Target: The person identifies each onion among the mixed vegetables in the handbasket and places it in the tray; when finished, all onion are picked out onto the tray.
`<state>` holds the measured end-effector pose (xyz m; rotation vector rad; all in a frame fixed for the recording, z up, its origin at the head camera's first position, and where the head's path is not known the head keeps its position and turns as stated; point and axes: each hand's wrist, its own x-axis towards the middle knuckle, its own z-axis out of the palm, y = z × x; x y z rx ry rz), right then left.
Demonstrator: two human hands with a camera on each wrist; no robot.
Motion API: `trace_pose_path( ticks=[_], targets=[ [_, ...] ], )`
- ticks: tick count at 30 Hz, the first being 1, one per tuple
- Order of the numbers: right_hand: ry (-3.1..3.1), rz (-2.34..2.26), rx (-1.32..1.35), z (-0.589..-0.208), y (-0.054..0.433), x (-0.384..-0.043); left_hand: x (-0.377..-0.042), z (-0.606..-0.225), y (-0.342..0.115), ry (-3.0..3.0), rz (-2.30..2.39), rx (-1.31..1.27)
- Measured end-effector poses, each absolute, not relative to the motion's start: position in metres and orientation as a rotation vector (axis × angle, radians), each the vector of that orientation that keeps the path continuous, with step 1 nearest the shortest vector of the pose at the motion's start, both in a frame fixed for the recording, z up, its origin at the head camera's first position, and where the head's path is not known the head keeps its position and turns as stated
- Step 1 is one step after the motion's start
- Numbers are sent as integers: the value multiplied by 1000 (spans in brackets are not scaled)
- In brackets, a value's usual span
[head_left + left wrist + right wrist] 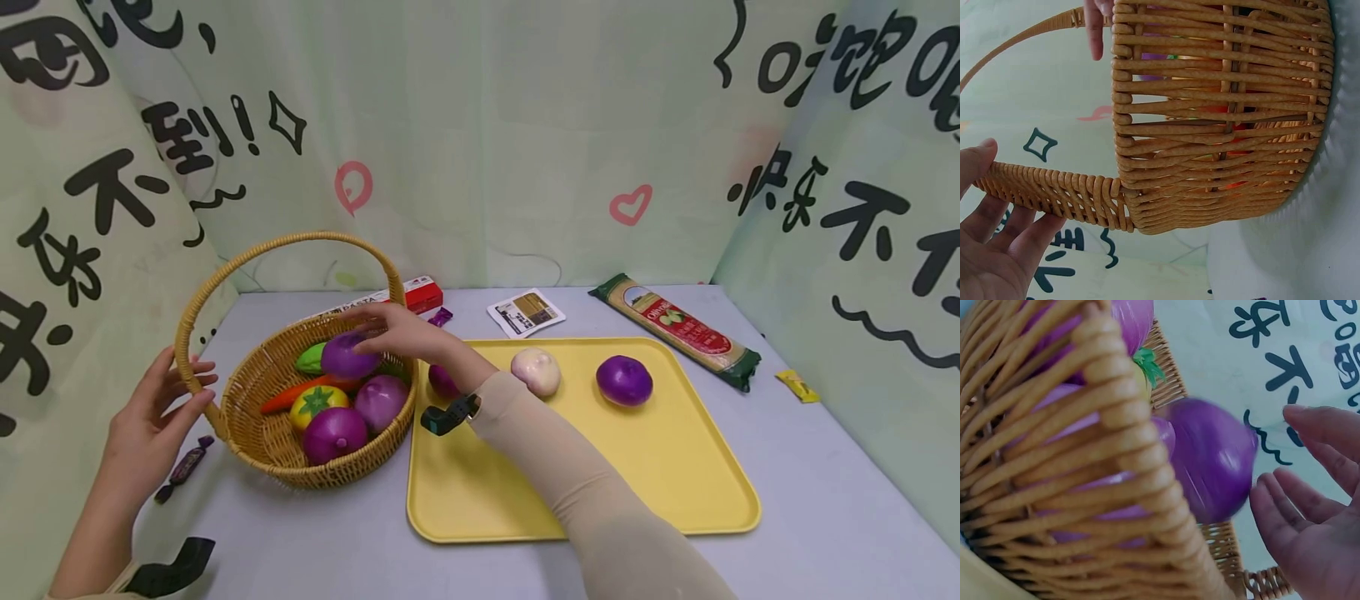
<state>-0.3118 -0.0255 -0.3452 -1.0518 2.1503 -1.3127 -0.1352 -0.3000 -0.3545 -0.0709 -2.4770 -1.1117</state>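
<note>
A glossy purple vegetable [350, 356] sits at the top of the small heap inside the wicker basket [330, 477], by its far side, with a green vegetable [310, 360] just behind it and two purple onions [381, 402] [335, 435], a yellow tomato-like piece [318, 405] and an orange-red carrot-like one [288, 396] lying below and in front. The step in hand looks like letting that top piece down; it is best done by lowering it until the heap bears it, parting the fingers evenly, and lifting away clear of the rim and handle [322, 236] so nothing rolls. The right hand [412, 335] has its fingers well spread, thumb apart, and grips nothing; its fingertips lie right beside the purple vegetable, though whether they touch it cannot be told. The left hand [157, 408] pinches the handle's near side between thumb and fingers, a narrow hold that should steady the basket if kept light. To the right, on the desk [420, 567], a yellow tray [660, 483] carries a whitish bulb [536, 372], a purple onion-like piece [625, 381] and another purple one [442, 382], partly hidden by the right arm.
</note>
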Motion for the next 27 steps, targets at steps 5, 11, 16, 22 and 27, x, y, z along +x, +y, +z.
trace_pose_path(
  ticks=[5, 11, 16, 22, 27],
  targets=[
    [2120, -1294, -1048, -348, -34, -316, -135, -354, -300, -2479, -1105, -60],
    [2160, -1015, -1102, -350, -47, -316, -135, -354, -299, -2478, -1115, -52],
    [2284, -806, -1158, -340, -65, -314, -134, -353, -299, -2468, -1118, -72],
    [2339, -638, -1214, -337, -87, -311, -133, -353, -298, -2482, -1111, -67],
    [2317, -692, -1156, -343, -88, -312, -132, -353, -298, -2475, -1091, -73]
  ],
)
